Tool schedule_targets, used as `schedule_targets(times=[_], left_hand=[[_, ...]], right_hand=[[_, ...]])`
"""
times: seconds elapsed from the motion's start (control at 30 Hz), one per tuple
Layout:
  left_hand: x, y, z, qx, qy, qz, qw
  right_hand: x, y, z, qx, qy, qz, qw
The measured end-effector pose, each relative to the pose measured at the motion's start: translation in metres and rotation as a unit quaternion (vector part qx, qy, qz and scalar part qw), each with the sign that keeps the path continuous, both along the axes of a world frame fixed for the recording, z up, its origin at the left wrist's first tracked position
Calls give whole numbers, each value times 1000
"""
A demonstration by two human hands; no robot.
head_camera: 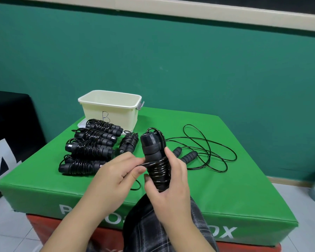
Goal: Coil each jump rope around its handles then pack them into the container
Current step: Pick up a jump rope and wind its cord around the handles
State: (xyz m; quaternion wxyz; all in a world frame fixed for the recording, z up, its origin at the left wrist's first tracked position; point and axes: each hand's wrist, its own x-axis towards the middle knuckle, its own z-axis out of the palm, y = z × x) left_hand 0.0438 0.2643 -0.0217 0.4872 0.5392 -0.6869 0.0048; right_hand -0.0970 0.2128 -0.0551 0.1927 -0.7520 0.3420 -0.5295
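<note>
five coiled jump ropes (91, 146), one half-wound (155, 160), one loose (198, 153), one container (110, 106)

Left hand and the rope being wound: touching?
Touching. The head view shows the left hand pinching the cord of the jump rope beside the handles.

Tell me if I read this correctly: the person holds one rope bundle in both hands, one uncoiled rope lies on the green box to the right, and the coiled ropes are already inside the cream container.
One thing is wrong. The head view shows the coiled ropes lying on the green box in front of the cream container, not inside it. The rest holds: the left hand and right hand hold a rope bundle, and the uncoiled rope lies to the right.
</note>
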Motion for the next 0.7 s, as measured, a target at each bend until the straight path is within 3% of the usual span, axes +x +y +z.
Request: schedule_targets(times=[0.2, 0.33, 0.5, 0.6, 0.7], left_hand=[[0, -2, -5, 1, 57, -18, 998], [-3, -10, -4, -25, 118, 1, 993], [-8, -19, -11, -27, 301, -31, 953], [-5, -25, -20, 31, 411, -110, 904], [-3, -26, -25, 89, 429, -143, 887]], right_hand=[[1, 1, 2, 15, -53, 10, 998], [-2, 3, 1, 83, -98, 95, 987], [-5, 7, 4, 118, -95, 168, 974], [-6, 8, 2, 110, -75, 185, 974], [-7, 9, 1, 111, -78, 194, 971]])
